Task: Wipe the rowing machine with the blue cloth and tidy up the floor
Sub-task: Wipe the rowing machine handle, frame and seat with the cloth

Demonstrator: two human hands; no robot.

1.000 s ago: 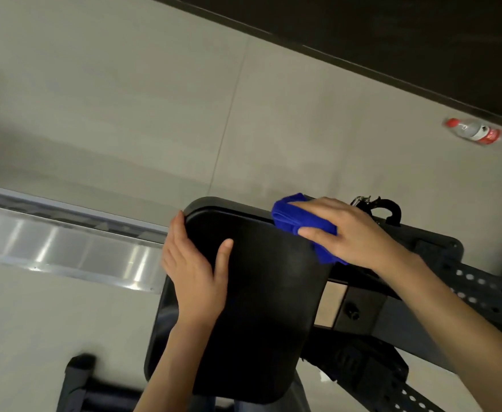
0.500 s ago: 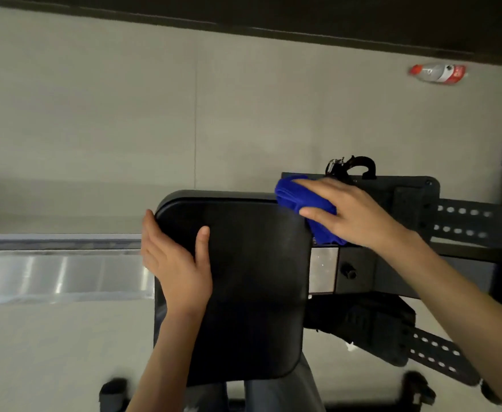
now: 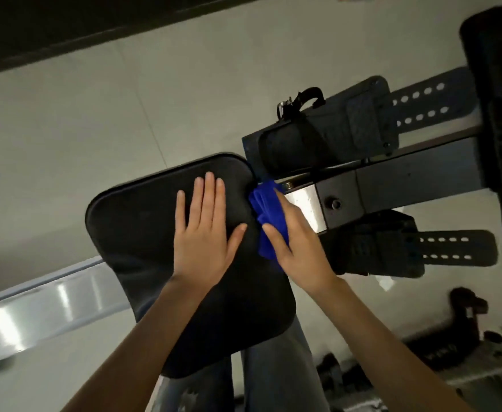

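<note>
The rowing machine's black padded seat (image 3: 142, 233) fills the middle of the head view, on a silver rail (image 3: 44, 310) running off to the lower left. My left hand (image 3: 205, 233) lies flat on top of the seat with straight fingers. My right hand (image 3: 297, 248) holds the bunched blue cloth (image 3: 269, 215) against the seat's right edge, where it meets the rail. Most of the cloth is hidden under that hand.
Two black footrests (image 3: 327, 138) with perforated straps flank the grey beam at right, and a black handle bar (image 3: 499, 114) crosses it at the far right. Pale tiled floor (image 3: 80, 114) surrounds the machine. Dark equipment (image 3: 451, 337) lies at lower right. My jeans show below the seat.
My left hand has moved from the seat's left edge to its top, lying flat. My right hand with the cloth has slid down along the seat's right edge. The view has rotated.
</note>
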